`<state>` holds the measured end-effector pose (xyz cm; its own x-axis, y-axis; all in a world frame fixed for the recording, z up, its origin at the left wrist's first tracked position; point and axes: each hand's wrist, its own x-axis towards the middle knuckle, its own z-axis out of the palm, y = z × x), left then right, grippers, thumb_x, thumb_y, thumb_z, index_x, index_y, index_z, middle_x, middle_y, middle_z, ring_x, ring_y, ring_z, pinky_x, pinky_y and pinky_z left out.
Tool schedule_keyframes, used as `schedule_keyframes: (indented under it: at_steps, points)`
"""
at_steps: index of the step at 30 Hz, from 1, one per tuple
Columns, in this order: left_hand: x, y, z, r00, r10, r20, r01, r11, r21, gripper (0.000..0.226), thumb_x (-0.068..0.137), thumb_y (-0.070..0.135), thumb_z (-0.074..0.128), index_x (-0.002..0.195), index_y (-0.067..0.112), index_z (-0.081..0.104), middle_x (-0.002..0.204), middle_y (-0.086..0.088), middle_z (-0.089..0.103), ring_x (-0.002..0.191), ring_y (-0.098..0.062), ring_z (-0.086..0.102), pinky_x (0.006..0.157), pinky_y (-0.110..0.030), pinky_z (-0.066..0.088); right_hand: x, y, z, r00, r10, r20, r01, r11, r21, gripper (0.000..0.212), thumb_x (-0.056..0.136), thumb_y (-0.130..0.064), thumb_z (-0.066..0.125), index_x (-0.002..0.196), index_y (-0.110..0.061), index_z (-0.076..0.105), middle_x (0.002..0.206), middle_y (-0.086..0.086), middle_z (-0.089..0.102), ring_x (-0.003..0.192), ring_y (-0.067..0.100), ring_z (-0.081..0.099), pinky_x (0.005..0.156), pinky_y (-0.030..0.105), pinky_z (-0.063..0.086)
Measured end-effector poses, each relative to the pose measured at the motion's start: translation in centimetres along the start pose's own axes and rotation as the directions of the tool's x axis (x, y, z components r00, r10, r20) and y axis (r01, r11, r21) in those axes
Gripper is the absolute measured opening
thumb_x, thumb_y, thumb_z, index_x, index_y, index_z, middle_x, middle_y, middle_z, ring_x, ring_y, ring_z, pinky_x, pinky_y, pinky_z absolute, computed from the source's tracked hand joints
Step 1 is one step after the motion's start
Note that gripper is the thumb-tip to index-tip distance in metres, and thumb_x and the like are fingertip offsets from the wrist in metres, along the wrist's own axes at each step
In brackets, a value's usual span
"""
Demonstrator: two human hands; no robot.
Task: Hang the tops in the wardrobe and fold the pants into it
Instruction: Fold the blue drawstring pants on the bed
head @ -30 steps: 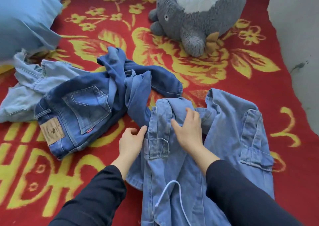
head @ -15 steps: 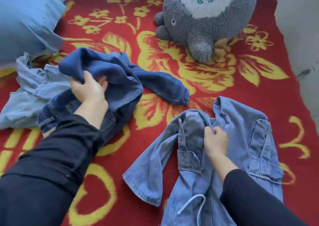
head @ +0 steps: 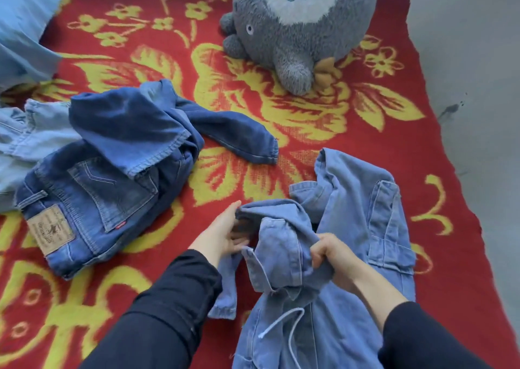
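A light blue denim garment (head: pixel 354 208) with cargo pockets and a white drawstring lies crumpled at the lower right of the red blanket. My right hand (head: pixel 330 253) is clenched on a bunched fold of it. My left hand (head: pixel 223 235) reaches into the fabric's left edge with fingers spread, touching the cloth. Dark blue jeans (head: pixel 112 177) with a tan leather patch lie in a heap to the left, one leg stretched toward the middle. A pale denim piece (head: pixel 31 135) sits partly under them at the far left.
A red blanket with yellow flowers (head: pixel 253 107) covers the surface. A grey plush toy (head: pixel 295 22) sits at the top. A blue pillow (head: pixel 22 16) is at the top left. A grey wall (head: pixel 472 59) borders the right side.
My left hand has let go of the dark jeans and come back to the light denim garment. The dark jeans lie dropped in a heap. My right hand keeps its grip, bunched tighter.
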<state>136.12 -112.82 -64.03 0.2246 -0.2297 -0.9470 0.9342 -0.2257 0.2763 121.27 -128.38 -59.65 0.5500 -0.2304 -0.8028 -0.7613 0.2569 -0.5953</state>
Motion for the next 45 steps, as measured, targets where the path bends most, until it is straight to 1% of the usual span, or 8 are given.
schedule_keyframes:
  at_steps: [4,8,12,21,29,32,38,45]
  points:
    - [-1.4,3.7,2.5,0.955,0.295,-0.031,-0.291,0.952,0.091,0.017,0.093,0.027,0.054,0.1,0.013,0.061,0.098,-0.008,0.058,0.09,-0.026,0.057,0.075,-0.039,0.048,-1.1,1.1,-1.8,0.982,0.103,0.159,-0.108,0.994,0.024,0.045,0.027,-0.009,0.058,0.07,0.002,0.049,0.063,0.011,0.047,0.05,0.025,0.044,0.048,0.022,0.034]
    - [-4.8,9.0,5.6,0.661,0.737,0.141,-0.749,0.636,0.187,0.02,0.093,0.025,0.057,0.075,0.017,0.053,0.07,-0.006,0.051,0.067,-0.02,0.053,0.061,-0.037,0.046,-0.7,-0.8,-1.6,0.989,0.0,0.145,-0.023,0.988,0.154,0.047,0.034,-0.009,0.061,0.08,0.003,0.06,0.072,0.016,0.055,0.058,0.028,0.052,0.053,0.027,0.042]
    - [-6.6,14.5,8.7,0.43,0.85,0.306,-0.892,0.345,0.293,0.027,0.094,0.023,0.059,0.121,0.024,0.054,0.095,0.011,0.056,0.088,0.005,0.051,0.076,-0.006,0.04,1.7,-4.1,-1.9,0.974,-0.208,-0.093,0.225,0.944,0.242,0.039,0.063,-0.025,0.075,0.098,-0.013,0.062,0.093,0.009,0.062,0.083,0.023,0.058,0.069,0.033,0.041]
    - [2.6,-0.4,0.7,0.819,0.574,-0.018,-0.361,0.539,0.761,0.058,0.086,0.04,0.065,0.133,0.013,0.046,0.127,-0.009,0.055,0.113,-0.024,0.053,0.095,-0.033,0.041,3.7,1.5,-2.4,0.896,-0.235,-0.376,0.1,0.933,-0.345,0.029,0.086,-0.007,0.059,0.113,-0.01,0.067,0.113,0.007,0.066,0.108,0.02,0.06,0.084,0.022,0.041]
    - [1.1,-12.2,-1.4,0.709,0.701,-0.076,-0.45,0.533,0.717,0.021,0.096,0.023,0.054,0.083,0.007,0.057,0.08,-0.005,0.06,0.078,-0.023,0.055,0.061,-0.033,0.031,0.6,9.3,-1.7,0.926,-0.321,-0.198,0.044,0.613,-0.789,0.047,0.088,-0.021,0.055,0.135,-0.022,0.049,0.139,-0.002,0.04,0.128,0.022,0.04,0.101,0.037,0.037]
    - [-0.5,-12.3,-4.0,0.601,0.694,-0.397,-0.518,0.716,0.467,0.037,0.097,0.025,0.053,0.063,0.012,0.044,0.062,-0.002,0.042,0.063,-0.019,0.039,0.055,-0.032,0.03,-1.2,11.6,-2.2,0.953,-0.247,-0.174,-0.046,0.449,-0.892,0.061,0.09,-0.024,0.051,0.147,-0.028,0.031,0.154,-0.001,0.023,0.136,0.025,0.029,0.104,0.039,0.032]
    - [-2.7,-17.5,-7.9,0.901,0.364,-0.237,-0.256,0.885,0.388,0.032,0.086,0.05,0.063,0.098,0.021,0.06,0.105,-0.007,0.067,0.092,-0.023,0.066,0.084,-0.046,0.055,-5.5,18.0,-4.4,0.891,-0.209,-0.402,-0.206,0.603,-0.771,0.053,0.092,-0.026,0.053,0.142,-0.017,0.04,0.146,0.006,0.036,0.133,0.028,0.034,0.101,0.044,0.034]
    - [-6.6,-28.7,-5.5,0.793,0.552,-0.258,-0.287,0.712,0.641,0.093,0.075,0.023,0.076,0.147,0.022,0.016,0.142,-0.009,0.033,0.125,-0.027,0.037,0.101,-0.04,0.036,-11.6,25.5,-7.2,0.745,-0.309,-0.591,-0.286,0.654,-0.701,0.054,0.088,-0.031,0.059,0.135,-0.011,0.041,0.138,0.01,0.037,0.125,0.03,0.035,0.099,0.048,0.032]
